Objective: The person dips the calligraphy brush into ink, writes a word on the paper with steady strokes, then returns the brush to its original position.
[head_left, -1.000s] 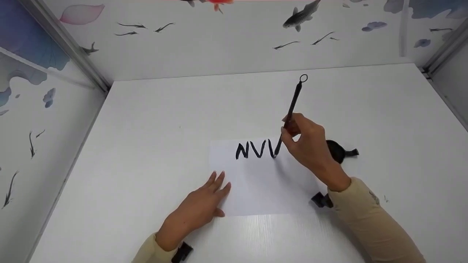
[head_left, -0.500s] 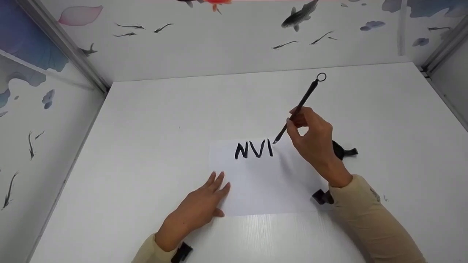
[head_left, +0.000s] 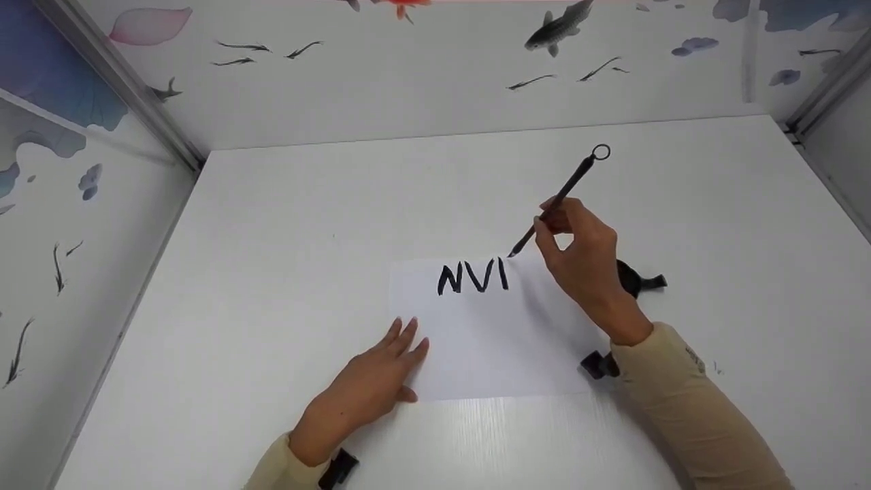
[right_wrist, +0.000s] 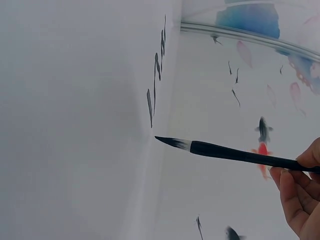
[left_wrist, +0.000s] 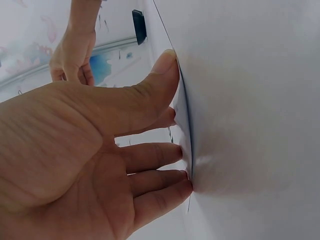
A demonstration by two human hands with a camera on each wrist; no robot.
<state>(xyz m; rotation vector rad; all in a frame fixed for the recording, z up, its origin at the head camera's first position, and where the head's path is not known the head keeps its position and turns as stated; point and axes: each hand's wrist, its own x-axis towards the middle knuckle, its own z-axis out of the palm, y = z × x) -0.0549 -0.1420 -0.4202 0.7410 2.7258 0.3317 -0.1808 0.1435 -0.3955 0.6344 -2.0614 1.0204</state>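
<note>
My right hand [head_left: 584,262] pinches a dark ink brush [head_left: 575,178] with a ring on its end, the shaft leaning up to the right. Its tip points down at the top of a sheet of white paper [head_left: 503,354], close to the last of several black strokes [head_left: 482,278] that read like "NVI". The right wrist view shows the brush's inked bristles [right_wrist: 172,142] beside that stroke; whether they touch the paper I cannot tell. My left hand [head_left: 367,384] rests with spread fingers on the paper's left edge. In the left wrist view its thumb [left_wrist: 162,70] and fingertips meet the sheet.
A black round dish with a short handle [head_left: 653,283] stands right of the paper, partly hidden behind my right hand. White panels printed with fish [head_left: 558,28] and leaves rise behind and left of the white table [head_left: 272,272].
The brush tip has lifted from the foot of the last stroke and moved up to near its top. The brush leans further right. My left hand has stayed put.
</note>
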